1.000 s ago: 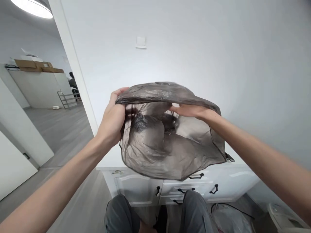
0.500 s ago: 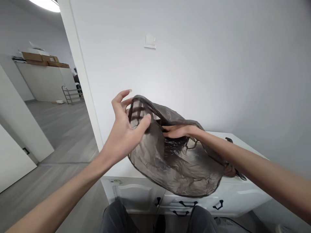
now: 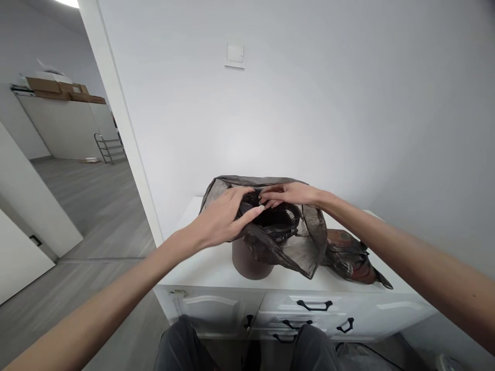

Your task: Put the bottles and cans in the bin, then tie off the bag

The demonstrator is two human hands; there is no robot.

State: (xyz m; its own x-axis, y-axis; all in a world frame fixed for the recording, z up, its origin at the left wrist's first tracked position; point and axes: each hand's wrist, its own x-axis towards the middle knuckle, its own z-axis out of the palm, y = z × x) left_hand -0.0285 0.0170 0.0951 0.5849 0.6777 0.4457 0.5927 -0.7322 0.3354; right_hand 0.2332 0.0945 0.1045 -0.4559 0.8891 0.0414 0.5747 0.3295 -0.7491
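A thin, translucent dark garbage bag (image 3: pixel 286 257) hangs over a small brown trash bin (image 3: pixel 251 262) on a white cabinet top (image 3: pixel 204 268). Its edges spread loosely past the bin, and the dark inside shows at the mouth. My left hand (image 3: pixel 226 214) is at the left of the opening, thumb and fingers curled on the bunched plastic; its fingertips are partly hidden. My right hand (image 3: pixel 292 195) pinches the plastic at the back of the mouth, close to the left fingertips. A second, filled dark plastic bag (image 3: pixel 351 257) lies right of the bin.
Below the top are cabinet doors and drawers with black handles (image 3: pixel 315 305). A white wall with a switch (image 3: pixel 235 54) rises behind. To the left, a doorway shows a step ladder (image 3: pixel 110 148) and cardboard boxes (image 3: pixel 58 87). My knees are close to the cabinet front.
Both hands have come closer together over the bin's mouth. The bag, earlier held wide and hiding the bin, has dropped around it. Brown bin and filled bag now show more clearly.
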